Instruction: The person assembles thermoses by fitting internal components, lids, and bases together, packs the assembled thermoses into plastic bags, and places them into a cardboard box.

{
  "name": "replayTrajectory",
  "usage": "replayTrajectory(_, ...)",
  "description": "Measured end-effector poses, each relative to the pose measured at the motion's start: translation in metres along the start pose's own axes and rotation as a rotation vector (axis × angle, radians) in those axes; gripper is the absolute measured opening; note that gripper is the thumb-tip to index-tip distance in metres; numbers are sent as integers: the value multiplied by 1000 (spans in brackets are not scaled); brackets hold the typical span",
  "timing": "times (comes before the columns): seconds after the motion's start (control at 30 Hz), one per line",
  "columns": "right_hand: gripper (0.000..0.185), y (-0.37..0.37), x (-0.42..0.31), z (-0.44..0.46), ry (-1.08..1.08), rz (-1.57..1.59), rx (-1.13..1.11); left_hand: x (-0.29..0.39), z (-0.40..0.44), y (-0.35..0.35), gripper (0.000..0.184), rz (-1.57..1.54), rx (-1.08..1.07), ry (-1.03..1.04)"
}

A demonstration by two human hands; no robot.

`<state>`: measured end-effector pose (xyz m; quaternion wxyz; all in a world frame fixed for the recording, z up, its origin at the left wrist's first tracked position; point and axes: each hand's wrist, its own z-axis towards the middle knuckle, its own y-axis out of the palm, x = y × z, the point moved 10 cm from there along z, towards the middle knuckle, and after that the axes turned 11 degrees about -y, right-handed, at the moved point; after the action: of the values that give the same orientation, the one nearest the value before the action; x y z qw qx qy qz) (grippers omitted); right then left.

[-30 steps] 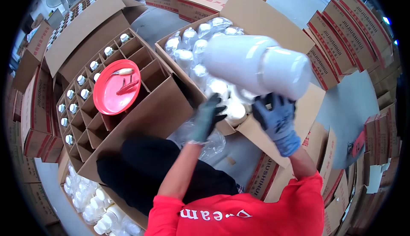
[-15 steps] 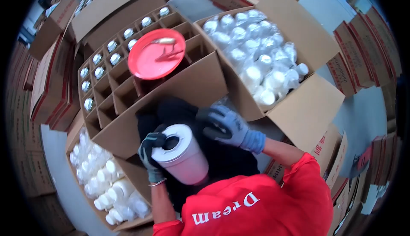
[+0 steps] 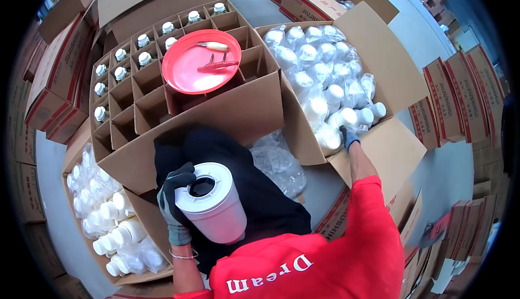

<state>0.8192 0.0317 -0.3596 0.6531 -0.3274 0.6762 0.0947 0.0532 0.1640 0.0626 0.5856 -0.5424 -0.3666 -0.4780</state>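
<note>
My left hand, in a dark and grey glove, is closed on the side and rim of a white canister held over my lap. The canister is tilted and has a ring-shaped lid with a dark round opening. Gloved in blue-grey, my right hand reaches to the near corner of the right carton. It touches the lower side of a white-capped bottle there; most of its fingers are hidden. Several other white bottles, many in clear plastic bags, fill that carton.
In front of me stands a divided carton with several silver-white-capped bottles in its cells. A red dish rests on its dividers, holding two small tools. Another carton of white bottles is at left. Clear plastic bags lie by my knee.
My right hand has moved from beside the canister, out to the right, onto a bottle in the right carton. My left hand keeps the canister, now slightly lower and farther left in view.
</note>
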Motion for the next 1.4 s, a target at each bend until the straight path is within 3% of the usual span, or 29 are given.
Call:
replayTrajectory(0.03, 73, 25, 4, -10, 10, -50, -39, 4, 1, 2, 23, 29, -6, 1)
replayTrajectory(0.1, 65, 25, -28, -24, 76, -457, -139, 7, 5, 5, 25, 8, -8, -27)
replayTrajectory(0.2, 67, 19, -14, -34, 12, -304, -6, 6, 10, 6, 25, 5, -17, -54)
replayTrajectory(0.27, 72, 32, 21, -54, 446, 223, -158, 2, 9, 7, 26, -3, -11, -74)
replayTrajectory(0.33, 62, 29, -32, -72, 355, 209, -214, -11, 8, 0, 28, -79, 9, -126)
replayTrajectory(0.43, 50, 28, -214, -157, 170, -242, -266, -51, 1, -9, 31, -318, -37, -291)
replayTrajectory(0.47, 58, 28, -231, -120, -436, -920, -310, -54, 2, -8, 32, -363, -76, -305)
replayTrajectory(0.5, 58, 33, -238, -114, -299, -1447, -433, -41, 6, -5, 34, -229, -119, -215)
replayTrajectory(0.53, 58, 49, -292, -151, -391, -1463, -350, -35, 8, -1, 36, -273, -156, -245)
replayTrajectory(0.57, 46, 88, -354, -199, -573, -1243, -339, -22, 10, 4, 39, -282, -184, -208)
replayTrajectory(0.63, 39, 166, -478, -352, -1014, -229, -497, -24, 8, 9, 40, -407, -228, -268)
replayTrajectory(0.7, 52, 223, -523, -472, -1312, -89, -870, -15, -2, 5, 41, -366, -248, -306)
replayTrajectory(0.73, 49, 242, -542, -521, -1443, -286, -1011, -9, -8, -2, 41, -294, -237, -296)
replayTrajectory(0.77, 41, 280, -509, -537, -1253, 115, -1337, -7, -15, -12, 38, -230, -183, -217)
replayTrajectory(0.83, 31, 301, -493, -498, -1137, 375, -1288, 3, -30, -43, 32, -87, -24, -2)
replayTrajectory(0.9, 26, 329, -466, -454, -1132, 52, -1226, 14, -35, -63, 29, 18, -10, 60)
replayTrajectory(0.97, 26, 315, -482, -466, -1027, 326, -1120, 10, -28, -58, 30, -25, 68, -10)
replayTrajectory(1.0, 24, 310, -499, -492, -1074, 400, -1205, 6, -24, -54, 30, -48, 96, -66)
replayTrajectory(1.1, 28, 302, -522, -528, -1216, 264, -1391, -20, -20, -30, 30, -214, -113, 4)
replayTrajectory(1.23, 33, 301, -480, -429, -1041, -36, -1083, 40, -37, -74, 31, -90, 51, 16)
replayTrajectory(1.27, 30, 289, -516, -460, -1060, 223, -1064, 43, -37, -79, 31, -74, 97, 12)
replayTrajectory(1.3, 28, 292, -529, -498, -1128, 193, -1171, 29, -32, -65, 30, -156, 24, -27)
replayTrajectory(1.37, 18, 305, -508, -506, -997, 504, -1319, -8, -21, -32, 28, -316, -119, -102)
replayTrajectory(1.4, 17, 305, -511, -486, -1097, 255, -1209, 14, -26, -43, 28, -204, -127, -33)
